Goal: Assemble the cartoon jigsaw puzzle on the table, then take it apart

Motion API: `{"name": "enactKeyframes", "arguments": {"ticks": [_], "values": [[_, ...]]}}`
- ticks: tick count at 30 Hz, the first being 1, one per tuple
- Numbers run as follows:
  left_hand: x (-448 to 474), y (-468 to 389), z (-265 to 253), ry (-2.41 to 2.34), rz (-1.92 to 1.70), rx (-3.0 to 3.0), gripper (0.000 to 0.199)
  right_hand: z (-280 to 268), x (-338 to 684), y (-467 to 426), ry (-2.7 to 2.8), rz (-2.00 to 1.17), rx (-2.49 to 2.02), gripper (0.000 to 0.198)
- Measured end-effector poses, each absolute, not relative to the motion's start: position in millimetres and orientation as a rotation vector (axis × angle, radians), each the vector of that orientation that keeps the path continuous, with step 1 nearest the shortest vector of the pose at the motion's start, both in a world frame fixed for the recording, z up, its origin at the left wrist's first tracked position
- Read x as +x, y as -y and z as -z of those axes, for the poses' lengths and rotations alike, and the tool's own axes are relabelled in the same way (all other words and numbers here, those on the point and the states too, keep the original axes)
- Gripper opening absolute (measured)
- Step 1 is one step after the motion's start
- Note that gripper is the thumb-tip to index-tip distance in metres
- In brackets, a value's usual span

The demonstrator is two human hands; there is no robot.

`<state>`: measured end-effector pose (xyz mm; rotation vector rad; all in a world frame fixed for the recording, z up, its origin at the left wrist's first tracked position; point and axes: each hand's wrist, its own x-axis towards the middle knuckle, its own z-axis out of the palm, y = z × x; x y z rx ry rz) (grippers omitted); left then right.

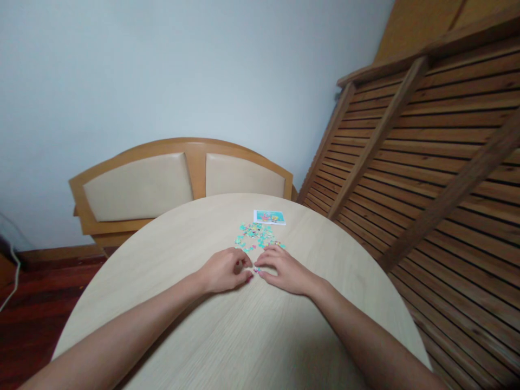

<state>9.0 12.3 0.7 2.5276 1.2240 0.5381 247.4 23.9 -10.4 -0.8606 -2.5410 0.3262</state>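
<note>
Between my two hands lies a small cluster of jigsaw puzzle pieces point(257, 270), white, pink and teal, flat on the table. From its left side my left hand point(227, 270) reaches in with curled fingers, thumb and index brought close; a small pink bit shows by the thumb tip, seemingly a piece. On the right, my right hand point(285, 271) has its thumb and index at the cluster's edge, pinching around it. Its other fingers stretch toward the loose pile of jigsaw pieces point(257, 233), mostly teal, just beyond. Fingertips hide part of the cluster.
Behind the pile lies a picture card point(270, 217) with cartoon figures on teal. The round wooden table point(195, 227) stands against a padded headboard point(138, 184). A slatted wooden frame point(398, 146) leans along the right side. A white cable point(17, 271) hangs at far left.
</note>
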Motion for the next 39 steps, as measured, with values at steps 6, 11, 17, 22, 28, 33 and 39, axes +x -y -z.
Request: {"name": "enactKeyframes", "arguments": {"ticks": [6,11,17,22,28,33,39], "values": [[6.9,-14.1,3.1,-1.069,-0.471,2.628,0.017,9.2,247.5,-23.8,2.598,-0.263,-0.856,0.021],[5.4,-19.6,4.6,-0.869,-0.457,2.585,0.021,12.1,246.8,-26.6,2.574,-0.224,-0.876,0.020],[9.2,-10.5,-2.1,-1.123,-0.478,2.569,0.018,12.0,246.2,-25.4,2.570,-0.247,-0.896,0.022],[12.3,-3.6,-5.6,-1.271,-0.400,2.637,0.022,14.3,246.4,-25.3,2.540,-0.287,-0.906,0.023],[10.1,-6.9,-1.1,-1.187,-0.370,2.536,0.013,15.7,244.9,-25.9,2.539,-0.278,-0.892,0.021],[11.5,-9.2,9.1,-1.077,-0.451,2.497,0.013,16.2,243.3,-25.9,2.524,-0.282,-0.894,0.017],[18.1,-7.6,18.2,-1.082,-0.561,2.504,0.012,16.5,240.8,-25.0,2.486,-0.323,-0.887,0.009]]}}
